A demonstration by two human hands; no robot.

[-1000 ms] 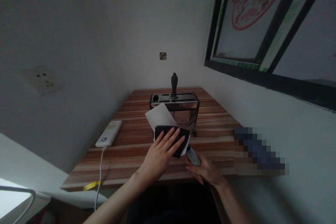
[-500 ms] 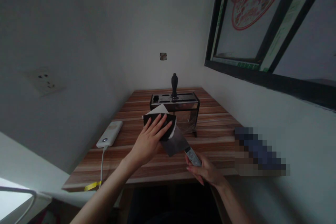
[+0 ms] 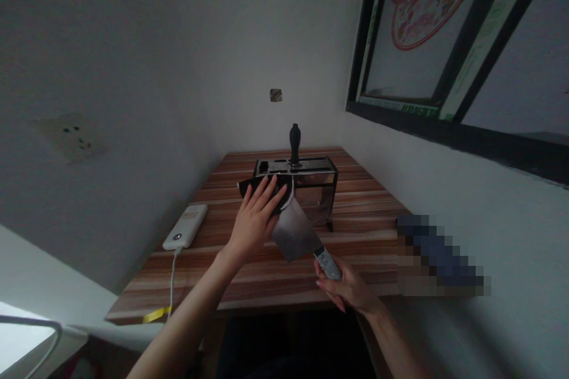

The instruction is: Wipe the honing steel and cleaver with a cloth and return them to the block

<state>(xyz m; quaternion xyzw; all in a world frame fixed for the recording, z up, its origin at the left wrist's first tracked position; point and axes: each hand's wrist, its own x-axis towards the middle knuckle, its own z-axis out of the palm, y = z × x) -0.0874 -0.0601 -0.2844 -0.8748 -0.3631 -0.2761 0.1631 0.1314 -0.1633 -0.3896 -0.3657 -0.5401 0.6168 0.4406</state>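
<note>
A cleaver with a broad metal blade is tilted above the table. My right hand is closed around its pale, patterned handle. My left hand holds a black cloth with a whitish edge over the far end of the blade, its fingers spread across the cloth. The left thumb is hidden. Behind the cloth stands a knife block with a dark frame, clear sides and a slotted metal top. One dark knife handle rises from it.
The wood-grained table reaches back to the wall. On its left lies a white power bank with a white cable and a yellow tag. A blurred-out dark object is at the right edge. A framed window is upper right.
My left hand and the cloth have slid away from me along the blade, covering its far corner and baring more near the handle. My right hand is almost still.
</note>
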